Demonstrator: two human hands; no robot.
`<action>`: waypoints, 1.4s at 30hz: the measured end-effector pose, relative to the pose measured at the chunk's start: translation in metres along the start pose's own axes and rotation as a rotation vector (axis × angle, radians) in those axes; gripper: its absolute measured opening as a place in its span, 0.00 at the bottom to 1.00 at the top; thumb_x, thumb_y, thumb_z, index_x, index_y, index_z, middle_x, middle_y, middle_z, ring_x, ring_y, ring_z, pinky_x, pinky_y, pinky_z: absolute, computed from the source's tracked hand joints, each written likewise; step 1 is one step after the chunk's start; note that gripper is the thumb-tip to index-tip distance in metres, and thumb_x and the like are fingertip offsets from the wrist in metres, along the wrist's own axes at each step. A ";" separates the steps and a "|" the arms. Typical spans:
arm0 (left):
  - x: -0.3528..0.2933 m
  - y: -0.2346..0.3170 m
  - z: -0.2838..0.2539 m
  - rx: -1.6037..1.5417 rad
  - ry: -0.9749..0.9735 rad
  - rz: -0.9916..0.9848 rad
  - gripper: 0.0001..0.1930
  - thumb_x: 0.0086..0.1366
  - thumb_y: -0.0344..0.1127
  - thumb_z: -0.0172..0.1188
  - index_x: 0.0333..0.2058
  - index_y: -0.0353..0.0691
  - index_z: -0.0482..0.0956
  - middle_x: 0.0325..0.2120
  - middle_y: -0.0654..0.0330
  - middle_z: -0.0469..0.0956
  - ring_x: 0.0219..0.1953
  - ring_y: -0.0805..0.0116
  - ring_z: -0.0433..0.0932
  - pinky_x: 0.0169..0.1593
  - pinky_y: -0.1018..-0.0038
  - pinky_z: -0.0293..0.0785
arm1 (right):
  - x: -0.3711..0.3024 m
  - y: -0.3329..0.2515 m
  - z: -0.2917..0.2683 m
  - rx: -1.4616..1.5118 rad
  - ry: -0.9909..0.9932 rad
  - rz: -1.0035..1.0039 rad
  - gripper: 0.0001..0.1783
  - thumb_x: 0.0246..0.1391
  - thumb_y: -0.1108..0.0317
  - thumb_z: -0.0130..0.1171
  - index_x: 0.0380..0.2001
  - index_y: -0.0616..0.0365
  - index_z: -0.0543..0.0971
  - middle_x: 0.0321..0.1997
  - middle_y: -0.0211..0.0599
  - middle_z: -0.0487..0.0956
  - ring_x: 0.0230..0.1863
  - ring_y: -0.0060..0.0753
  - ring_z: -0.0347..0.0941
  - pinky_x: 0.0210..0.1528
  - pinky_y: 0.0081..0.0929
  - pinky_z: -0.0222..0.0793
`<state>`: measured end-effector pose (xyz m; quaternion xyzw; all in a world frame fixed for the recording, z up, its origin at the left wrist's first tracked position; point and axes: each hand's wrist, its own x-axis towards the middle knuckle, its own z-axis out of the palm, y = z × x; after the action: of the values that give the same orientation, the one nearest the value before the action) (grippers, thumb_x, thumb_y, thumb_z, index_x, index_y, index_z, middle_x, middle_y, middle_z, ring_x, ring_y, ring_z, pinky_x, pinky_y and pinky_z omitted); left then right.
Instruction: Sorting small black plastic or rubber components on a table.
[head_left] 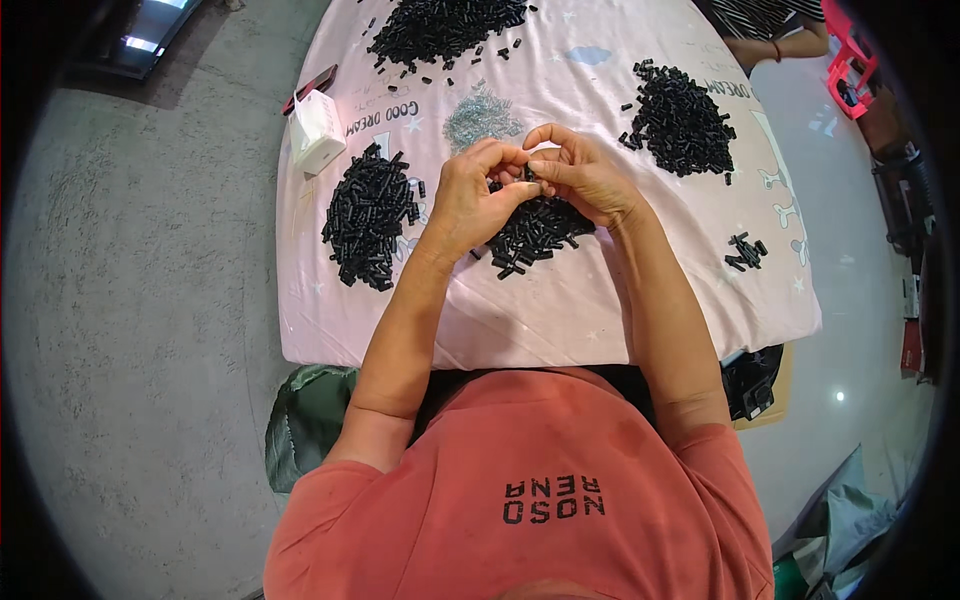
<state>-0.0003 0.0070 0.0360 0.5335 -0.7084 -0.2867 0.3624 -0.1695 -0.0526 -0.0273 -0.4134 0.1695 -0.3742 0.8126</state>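
Note:
My left hand (480,195) and my right hand (585,175) meet above the middle of the cloth. Fingers and thumbs of both are pinched round a small black cylindrical part (530,173), mostly hidden by the fingertips. Right under them lies a heap of similar black parts (540,235). Just beyond the hands is a small pile of tiny silvery, see-through-looking pieces (480,115), too small to name. A larger heap of black parts (368,220) lies left of my left hand, and another heap (682,120) to the right of my right hand.
A pink patterned cloth (560,330) covers the table. At the far edge sits a big black heap (445,30); a few loose parts (745,252) lie at right. A white box (318,132) stands at left. Another person's arm (790,45) rests at the far right, near a red stool (848,60).

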 end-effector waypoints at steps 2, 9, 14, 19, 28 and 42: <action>0.000 0.001 0.002 0.007 0.038 0.014 0.12 0.51 0.24 0.69 0.36 0.34 0.82 0.31 0.67 0.76 0.30 0.80 0.71 0.38 0.83 0.71 | 0.000 0.000 -0.001 0.017 -0.012 0.008 0.14 0.55 0.70 0.65 0.43 0.55 0.74 0.27 0.24 0.76 0.28 0.15 0.71 0.31 0.13 0.68; -0.004 -0.004 0.008 -0.014 0.093 -0.004 0.11 0.52 0.24 0.69 0.36 0.35 0.82 0.30 0.66 0.76 0.31 0.80 0.73 0.39 0.83 0.72 | 0.000 0.002 0.000 0.051 -0.035 0.012 0.15 0.55 0.69 0.66 0.44 0.55 0.74 0.28 0.24 0.76 0.28 0.15 0.71 0.32 0.13 0.69; -0.011 -0.034 -0.004 0.024 0.259 -0.088 0.11 0.52 0.26 0.68 0.35 0.35 0.79 0.30 0.63 0.77 0.29 0.77 0.75 0.36 0.80 0.74 | 0.003 0.000 0.004 -0.139 0.146 -0.039 0.17 0.56 0.72 0.62 0.48 0.62 0.73 0.31 0.33 0.81 0.28 0.17 0.73 0.31 0.14 0.68; -0.032 -0.088 -0.059 0.516 0.474 -0.155 0.12 0.49 0.28 0.66 0.35 0.39 0.80 0.30 0.58 0.77 0.28 0.65 0.78 0.34 0.70 0.76 | 0.011 0.002 -0.017 -0.165 0.450 -0.122 0.09 0.58 0.74 0.56 0.42 0.63 0.75 0.32 0.36 0.81 0.29 0.19 0.75 0.31 0.14 0.69; -0.031 -0.072 -0.048 0.389 0.404 -0.080 0.04 0.56 0.25 0.60 0.32 0.36 0.80 0.28 0.56 0.77 0.30 0.62 0.78 0.37 0.70 0.74 | 0.017 0.011 -0.020 -0.117 0.508 -0.140 0.07 0.63 0.75 0.50 0.42 0.64 0.74 0.38 0.39 0.79 0.37 0.24 0.77 0.40 0.17 0.75; 0.017 -0.048 0.014 0.326 0.063 0.073 0.05 0.55 0.24 0.61 0.32 0.37 0.81 0.29 0.55 0.77 0.33 0.58 0.78 0.39 0.67 0.73 | 0.018 0.012 -0.014 -0.252 0.510 -0.199 0.06 0.60 0.80 0.50 0.39 0.66 0.75 0.33 0.36 0.79 0.31 0.21 0.76 0.32 0.16 0.73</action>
<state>0.0116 -0.0223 -0.0066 0.5680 -0.7526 -0.1378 0.3032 -0.1606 -0.0692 -0.0445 -0.4182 0.3719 -0.5200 0.6453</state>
